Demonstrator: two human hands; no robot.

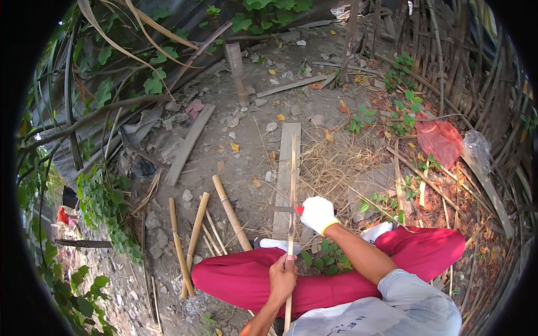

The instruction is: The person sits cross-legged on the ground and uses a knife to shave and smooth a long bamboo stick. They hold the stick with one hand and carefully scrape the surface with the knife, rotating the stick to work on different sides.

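Observation:
A long, narrow bamboo strip (292, 173) runs from my lap out over a flat wooden board (282, 193) on the ground. My bare left hand (283, 277) is closed round the near part of the strip, above my lap. My right hand (318, 214), in a white glove with a yellow cuff, grips a knife (283, 209) by its red handle. The dark blade points left and crosses the strip just beyond my left hand. How deep the edge sits against the strip cannot be made out.
Several bamboo poles (228, 207) lean or lie to the left of my knee. Dry straw-like shavings (339, 168) are heaped right of the board. A short post (237, 75) stands ahead, a loose plank (190, 144) lies left, and a red plastic bag (439, 141) lies right beside a stick fence (476, 84).

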